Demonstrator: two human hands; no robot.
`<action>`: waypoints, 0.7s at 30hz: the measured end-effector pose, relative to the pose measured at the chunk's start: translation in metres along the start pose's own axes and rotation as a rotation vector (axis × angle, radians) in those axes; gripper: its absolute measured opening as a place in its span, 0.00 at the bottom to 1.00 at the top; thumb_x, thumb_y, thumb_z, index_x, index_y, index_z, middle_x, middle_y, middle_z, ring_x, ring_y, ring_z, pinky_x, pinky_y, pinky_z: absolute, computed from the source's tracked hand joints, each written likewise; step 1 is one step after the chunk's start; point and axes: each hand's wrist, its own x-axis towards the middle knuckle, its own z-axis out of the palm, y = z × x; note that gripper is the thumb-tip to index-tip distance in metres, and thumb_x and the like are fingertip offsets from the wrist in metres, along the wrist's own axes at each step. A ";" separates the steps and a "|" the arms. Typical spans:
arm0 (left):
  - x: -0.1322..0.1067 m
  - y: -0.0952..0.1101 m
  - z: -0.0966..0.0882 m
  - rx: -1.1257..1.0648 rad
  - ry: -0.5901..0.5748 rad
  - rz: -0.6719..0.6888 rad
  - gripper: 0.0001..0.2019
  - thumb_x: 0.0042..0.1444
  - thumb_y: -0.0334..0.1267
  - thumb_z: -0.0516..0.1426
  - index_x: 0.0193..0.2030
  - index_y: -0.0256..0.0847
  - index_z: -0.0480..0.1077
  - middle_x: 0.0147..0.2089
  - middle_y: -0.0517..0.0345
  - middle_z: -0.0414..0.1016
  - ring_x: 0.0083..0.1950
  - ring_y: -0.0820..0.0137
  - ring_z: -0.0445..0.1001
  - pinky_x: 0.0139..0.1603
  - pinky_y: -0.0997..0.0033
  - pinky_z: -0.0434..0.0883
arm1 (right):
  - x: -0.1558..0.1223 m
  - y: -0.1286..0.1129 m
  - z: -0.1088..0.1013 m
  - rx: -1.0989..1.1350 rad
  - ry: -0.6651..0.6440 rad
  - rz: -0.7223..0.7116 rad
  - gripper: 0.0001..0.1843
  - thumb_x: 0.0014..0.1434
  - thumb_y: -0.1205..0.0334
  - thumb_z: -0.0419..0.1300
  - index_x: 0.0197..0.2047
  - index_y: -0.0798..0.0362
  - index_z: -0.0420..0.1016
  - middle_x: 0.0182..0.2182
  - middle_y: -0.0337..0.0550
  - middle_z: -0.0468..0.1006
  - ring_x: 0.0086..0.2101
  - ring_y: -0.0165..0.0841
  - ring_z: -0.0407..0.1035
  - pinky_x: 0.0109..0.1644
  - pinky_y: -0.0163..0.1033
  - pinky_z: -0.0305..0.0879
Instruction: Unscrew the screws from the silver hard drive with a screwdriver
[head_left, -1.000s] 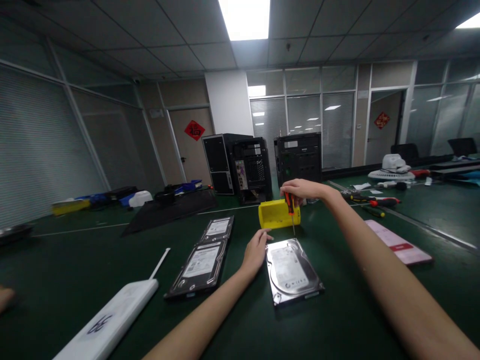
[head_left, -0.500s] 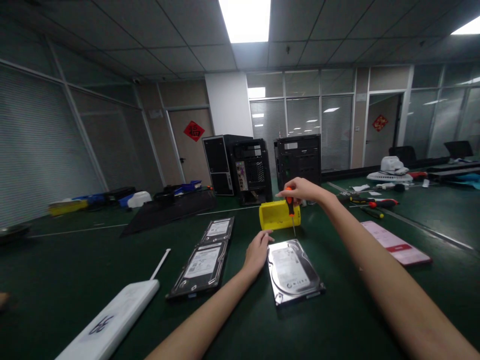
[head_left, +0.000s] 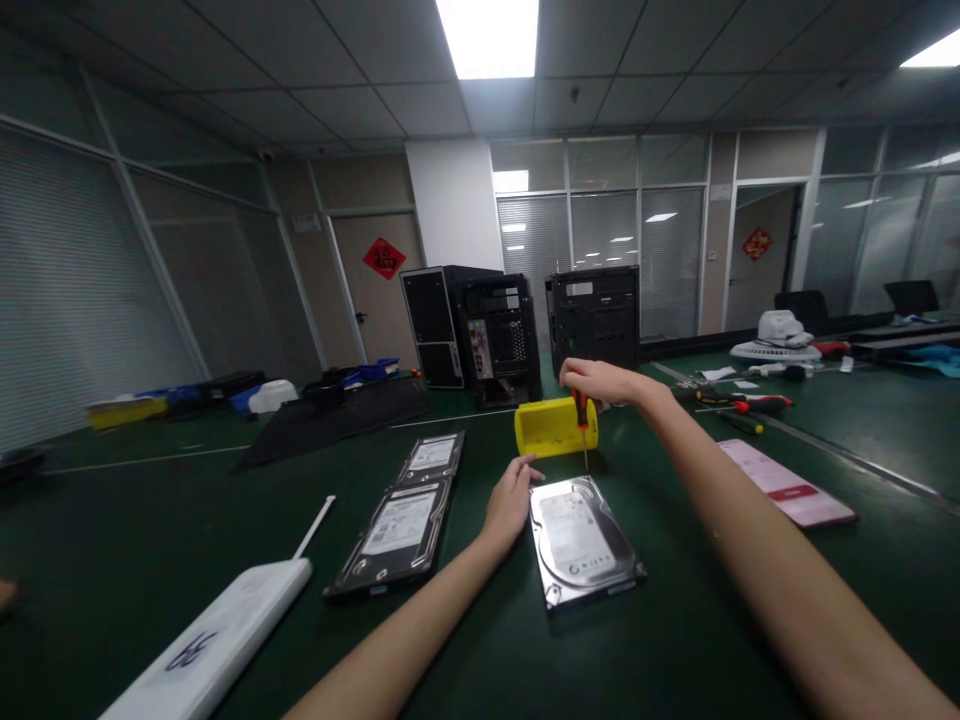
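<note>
A silver hard drive [head_left: 581, 540] with a white label lies flat on the green table in front of me. My left hand [head_left: 513, 495] is at its far left corner, thumb against the edge and fingers curved beside it, holding the drive there. Above the far edge, my right hand [head_left: 589, 380] grips a screwdriver [head_left: 580, 410] by its orange-and-black handle. The shaft points down, with its tip at the drive's far right corner. Whether the tip sits in a screw is too small to tell. Behind it stands a yellow plastic tray [head_left: 544, 428] on its side.
Two more hard drives [head_left: 400, 525] lie to the left, beside a white case [head_left: 214, 640] marked with writing. A pink phone [head_left: 787, 485] is at right, with pliers [head_left: 757, 403] beyond. Computer cases [head_left: 495, 340] stand at the back. Part of a person's hand [head_left: 6, 597] shows at far left.
The view has shifted slightly. My right hand has tilted a little around the screwdriver handle, whose shaft is now more upright. My left hand stays at the hard drive's corner.
</note>
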 end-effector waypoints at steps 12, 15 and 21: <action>0.000 0.001 0.001 0.002 0.016 -0.008 0.16 0.58 0.41 0.44 0.50 0.41 0.63 0.38 0.58 0.74 0.39 0.70 0.71 0.39 0.73 0.66 | 0.003 0.003 0.001 0.173 -0.128 -0.092 0.13 0.57 0.54 0.50 0.35 0.56 0.64 0.28 0.46 0.74 0.19 0.26 0.67 0.19 0.30 0.63; -0.001 0.000 0.002 0.006 -0.001 0.008 0.16 0.56 0.41 0.46 0.50 0.41 0.63 0.38 0.58 0.74 0.38 0.70 0.71 0.39 0.74 0.66 | 0.002 0.003 -0.001 0.141 -0.125 -0.082 0.14 0.56 0.52 0.50 0.33 0.56 0.65 0.26 0.46 0.74 0.19 0.27 0.67 0.20 0.30 0.64; -0.002 0.002 0.003 0.026 -0.039 0.025 0.21 0.49 0.42 0.55 0.50 0.41 0.62 0.38 0.59 0.73 0.34 0.72 0.71 0.35 0.75 0.67 | -0.002 0.003 -0.006 0.215 -0.171 0.028 0.12 0.59 0.60 0.44 0.38 0.57 0.64 0.34 0.48 0.74 0.22 0.27 0.69 0.21 0.29 0.64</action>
